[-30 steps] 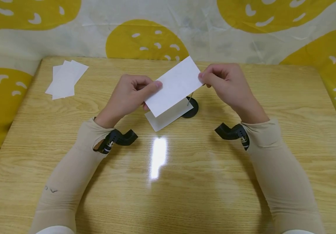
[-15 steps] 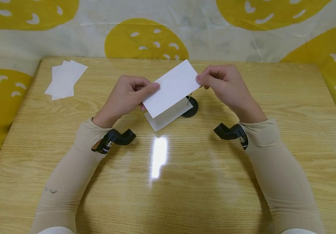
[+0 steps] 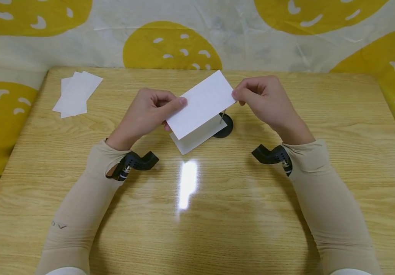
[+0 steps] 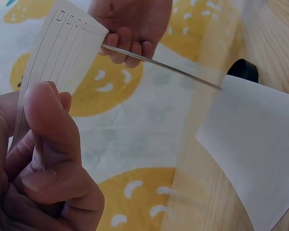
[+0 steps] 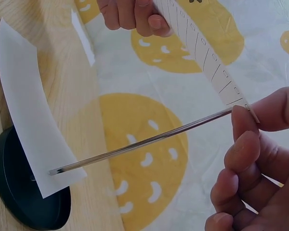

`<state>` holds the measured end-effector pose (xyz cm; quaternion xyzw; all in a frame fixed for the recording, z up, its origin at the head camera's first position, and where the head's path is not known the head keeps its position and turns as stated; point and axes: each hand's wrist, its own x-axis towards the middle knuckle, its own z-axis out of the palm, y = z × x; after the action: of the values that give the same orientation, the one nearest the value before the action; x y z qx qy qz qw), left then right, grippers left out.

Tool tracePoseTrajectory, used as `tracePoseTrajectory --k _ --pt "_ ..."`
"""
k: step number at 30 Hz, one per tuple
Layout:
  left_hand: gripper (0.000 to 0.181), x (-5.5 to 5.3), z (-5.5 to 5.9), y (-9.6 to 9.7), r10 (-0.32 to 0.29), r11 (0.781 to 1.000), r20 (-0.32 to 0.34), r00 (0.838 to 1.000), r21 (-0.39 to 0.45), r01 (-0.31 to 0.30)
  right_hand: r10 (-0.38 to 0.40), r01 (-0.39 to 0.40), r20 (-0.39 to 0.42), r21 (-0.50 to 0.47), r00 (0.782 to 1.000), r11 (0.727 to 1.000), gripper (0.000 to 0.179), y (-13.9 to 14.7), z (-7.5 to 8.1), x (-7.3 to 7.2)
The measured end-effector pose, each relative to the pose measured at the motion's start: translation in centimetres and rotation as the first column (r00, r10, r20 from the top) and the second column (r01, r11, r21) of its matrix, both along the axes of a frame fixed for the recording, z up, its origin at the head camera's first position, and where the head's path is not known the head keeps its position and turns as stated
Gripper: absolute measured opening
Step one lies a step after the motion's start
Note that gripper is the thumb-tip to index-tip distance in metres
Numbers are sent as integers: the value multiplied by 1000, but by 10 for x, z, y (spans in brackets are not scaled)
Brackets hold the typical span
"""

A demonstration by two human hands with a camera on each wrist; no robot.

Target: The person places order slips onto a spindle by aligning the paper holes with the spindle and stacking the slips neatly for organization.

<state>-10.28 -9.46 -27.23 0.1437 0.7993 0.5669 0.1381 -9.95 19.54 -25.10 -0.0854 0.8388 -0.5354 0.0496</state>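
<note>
A white paper slip [image 3: 200, 105] is held tilted above the table by both hands, its underside printed with ruled lines and small boxes. My left hand [image 3: 150, 112] pinches its left end, thumb on top. My right hand [image 3: 266, 101] pinches the right corner between thumb and forefinger. Below stands a bill spike with a round black base [image 3: 228, 128] and a thin metal rod [image 5: 144, 140]. The rod's upper end meets the held slip by my right fingertips; whether it pierces the paper I cannot tell. Another slip [image 3: 197, 139] is pierced by the rod, low near the base.
Several overlapping white slips [image 3: 77, 95] lie at the far left of the wooden table [image 3: 225, 221]. A patterned cloth [image 3: 242, 42] hangs behind the table's back edge. Black wrist camera mounts [image 3: 143, 161] jut inward from both sleeves.
Both hands have brought the held slip slightly down and left within the first half second. Since then it has hardly shifted, and both grips stay the same.
</note>
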Motion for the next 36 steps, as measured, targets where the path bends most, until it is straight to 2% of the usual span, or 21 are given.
tracePoseTrajectory --k 7,15,21,30,36 --pt "30 -1 -3 1 -7 1000 31 999 -1 7 1 -1 11 -2 1000 1000 27 1 -2 1" --pt "27 -3 -4 -1 -9 999 55 998 -31 10 65 -66 -22 -40 998 997 26 2 -5 1" --pt "26 -3 -5 0 -23 998 71 997 -50 27 88 -88 -28 -15 996 996 24 5 -9 1" --pt "29 -5 -8 0 -47 995 107 993 -81 56 108 -108 2 14 994 994 26 8 -12 -1" --pt "29 -5 -10 -3 -64 990 108 992 -118 76 121 -123 38 44 992 991 27 6 -15 -3"
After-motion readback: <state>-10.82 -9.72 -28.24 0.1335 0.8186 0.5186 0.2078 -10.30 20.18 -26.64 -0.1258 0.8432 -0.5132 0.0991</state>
